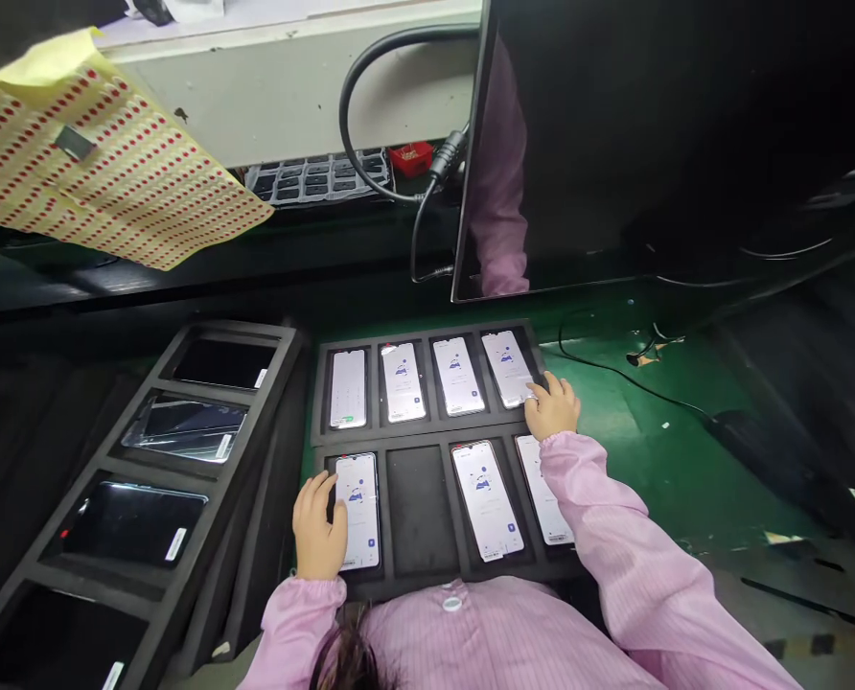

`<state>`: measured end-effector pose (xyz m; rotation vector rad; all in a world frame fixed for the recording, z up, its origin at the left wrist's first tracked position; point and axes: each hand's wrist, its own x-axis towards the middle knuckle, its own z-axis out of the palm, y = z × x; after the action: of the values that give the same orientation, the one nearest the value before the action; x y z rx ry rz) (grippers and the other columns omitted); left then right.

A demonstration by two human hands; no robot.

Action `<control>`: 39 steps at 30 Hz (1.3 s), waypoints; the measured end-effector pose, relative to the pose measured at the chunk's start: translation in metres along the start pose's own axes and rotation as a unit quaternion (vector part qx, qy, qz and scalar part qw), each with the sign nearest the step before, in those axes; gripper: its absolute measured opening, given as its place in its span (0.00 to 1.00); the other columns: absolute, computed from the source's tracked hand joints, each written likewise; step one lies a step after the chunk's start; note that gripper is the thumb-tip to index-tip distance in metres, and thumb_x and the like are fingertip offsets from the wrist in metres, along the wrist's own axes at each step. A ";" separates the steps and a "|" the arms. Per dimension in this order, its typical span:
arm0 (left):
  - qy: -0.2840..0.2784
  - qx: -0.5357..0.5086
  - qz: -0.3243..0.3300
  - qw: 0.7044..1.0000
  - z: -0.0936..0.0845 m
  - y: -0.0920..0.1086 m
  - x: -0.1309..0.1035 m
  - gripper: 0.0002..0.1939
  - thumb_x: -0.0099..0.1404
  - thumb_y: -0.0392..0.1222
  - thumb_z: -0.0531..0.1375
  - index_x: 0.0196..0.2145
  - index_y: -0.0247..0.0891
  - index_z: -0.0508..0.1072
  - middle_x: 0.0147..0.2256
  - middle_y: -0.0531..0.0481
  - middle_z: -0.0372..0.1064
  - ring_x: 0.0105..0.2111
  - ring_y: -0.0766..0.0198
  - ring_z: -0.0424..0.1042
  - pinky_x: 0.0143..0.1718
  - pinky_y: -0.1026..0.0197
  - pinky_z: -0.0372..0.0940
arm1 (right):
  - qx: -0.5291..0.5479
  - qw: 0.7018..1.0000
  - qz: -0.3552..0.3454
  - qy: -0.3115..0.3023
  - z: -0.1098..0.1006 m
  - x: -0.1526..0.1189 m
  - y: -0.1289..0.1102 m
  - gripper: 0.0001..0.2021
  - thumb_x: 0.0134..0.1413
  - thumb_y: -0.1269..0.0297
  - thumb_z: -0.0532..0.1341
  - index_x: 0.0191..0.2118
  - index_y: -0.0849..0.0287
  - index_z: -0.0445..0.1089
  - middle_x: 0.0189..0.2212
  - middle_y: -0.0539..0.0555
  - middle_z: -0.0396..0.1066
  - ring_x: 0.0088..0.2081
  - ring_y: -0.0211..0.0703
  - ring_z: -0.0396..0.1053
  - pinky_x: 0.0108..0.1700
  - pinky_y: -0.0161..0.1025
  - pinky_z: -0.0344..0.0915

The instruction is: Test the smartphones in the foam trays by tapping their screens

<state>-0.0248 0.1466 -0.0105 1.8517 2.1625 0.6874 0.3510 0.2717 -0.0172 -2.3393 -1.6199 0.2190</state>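
Note:
Two black foam trays point(422, 439) lie one behind the other in front of me, holding phones with lit white screens. My left hand point(319, 527) is open, its fingers spread along the left edge of the front-left phone point(357, 513). Over at the back right, my right hand point(553, 407) is open too, with fingertips at the lower right corner of the back-right phone point(508, 367). Between the front-left phone and another lit phone point(488, 500), one tray slot point(422, 508) has no phone in it. My right sleeve partly covers the front-right phone point(544, 494).
On the left, a stack of foam trays point(247, 460) carries several dark-screened phones point(147, 519). A large black monitor point(658, 144) stands behind at right, near a thick cable point(348, 96). A yellow sheet of red stickers point(111, 163) hangs at upper left. Green mat point(635, 422) covers the table.

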 end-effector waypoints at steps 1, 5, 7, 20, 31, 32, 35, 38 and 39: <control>-0.001 0.004 -0.015 1.000 -0.001 -0.005 -0.009 0.17 0.59 0.41 0.48 0.44 0.39 0.69 0.48 0.44 0.64 0.52 0.53 0.59 0.54 0.46 0.55 | -0.001 1.000 0.004 0.006 0.000 0.001 0.002 0.21 0.47 0.67 0.47 0.42 0.56 0.73 0.56 0.56 0.58 0.57 0.59 0.49 0.52 0.62 0.49; -0.015 0.024 -0.048 0.998 -0.006 -0.013 -0.037 0.18 0.59 0.41 0.48 0.44 0.38 0.69 0.50 0.41 0.62 0.52 0.53 0.60 0.54 0.46 0.55 | 0.037 0.999 0.021 0.023 -0.006 -0.004 0.012 0.20 0.46 0.67 0.48 0.41 0.56 0.73 0.55 0.56 0.59 0.57 0.57 0.51 0.53 0.61 0.49; -0.024 0.023 -0.063 0.997 -0.007 -0.013 -0.046 0.19 0.59 0.42 0.48 0.46 0.36 0.68 0.50 0.40 0.61 0.52 0.52 0.59 0.54 0.45 0.56 | 0.075 0.996 0.041 0.026 -0.014 -0.011 0.022 0.20 0.44 0.67 0.48 0.41 0.58 0.72 0.50 0.58 0.65 0.53 0.53 0.57 0.53 0.56 0.53; -0.054 -0.059 -0.163 0.983 -0.003 -0.019 -0.076 0.28 0.59 0.49 0.50 0.54 0.31 0.57 0.53 0.35 0.57 0.55 0.52 0.57 0.57 0.45 0.52 | 0.160 0.985 0.020 0.059 -0.025 -0.147 0.106 0.17 0.42 0.62 0.49 0.35 0.58 0.70 0.36 0.56 0.73 0.41 0.47 0.68 0.46 0.44 0.62; -0.049 -0.011 -0.105 0.993 0.003 -0.019 -0.098 0.28 0.60 0.50 0.49 0.55 0.31 0.55 0.57 0.32 0.50 0.59 0.48 0.49 0.58 0.41 0.48 | 0.123 0.987 -0.044 0.098 -0.024 -0.165 0.099 0.14 0.45 0.68 0.49 0.31 0.58 0.72 0.42 0.57 0.70 0.48 0.47 0.63 0.51 0.47 0.59; -0.046 -0.009 -0.104 0.994 0.002 -0.019 -0.101 0.28 0.61 0.50 0.49 0.55 0.31 0.55 0.57 0.32 0.49 0.59 0.48 0.49 0.58 0.41 0.47 | 0.105 0.988 -0.040 0.108 -0.024 -0.167 0.100 0.14 0.45 0.68 0.49 0.30 0.57 0.73 0.43 0.57 0.69 0.49 0.48 0.62 0.51 0.49 0.58; -0.029 -0.007 -0.098 0.995 0.002 -0.020 -0.110 0.28 0.61 0.49 0.49 0.56 0.32 0.55 0.57 0.33 0.48 0.59 0.49 0.48 0.58 0.43 0.48 | 0.049 0.992 -0.026 0.115 -0.023 -0.173 0.103 0.14 0.44 0.68 0.50 0.27 0.56 0.74 0.47 0.55 0.67 0.53 0.51 0.57 0.52 0.52 0.56; -0.022 0.002 -0.101 0.995 0.001 -0.019 -0.116 0.28 0.60 0.49 0.50 0.55 0.32 0.55 0.56 0.33 0.48 0.58 0.49 0.49 0.57 0.44 0.49 | 0.013 0.996 -0.032 0.082 -0.021 -0.178 0.104 0.14 0.45 0.67 0.51 0.29 0.55 0.75 0.50 0.55 0.64 0.55 0.54 0.53 0.52 0.55 0.54; -0.021 0.009 -0.102 0.995 0.000 -0.019 -0.117 0.28 0.60 0.48 0.50 0.55 0.32 0.56 0.56 0.33 0.48 0.58 0.48 0.50 0.56 0.43 0.49 | 0.002 0.997 -0.029 0.074 -0.020 -0.179 0.102 0.15 0.46 0.67 0.51 0.30 0.55 0.75 0.51 0.56 0.63 0.56 0.56 0.52 0.52 0.57 0.53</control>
<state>-0.0193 0.0313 -0.0356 1.6088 2.2957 0.5831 0.3840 0.0682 -0.0372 -2.2448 -1.6106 0.0350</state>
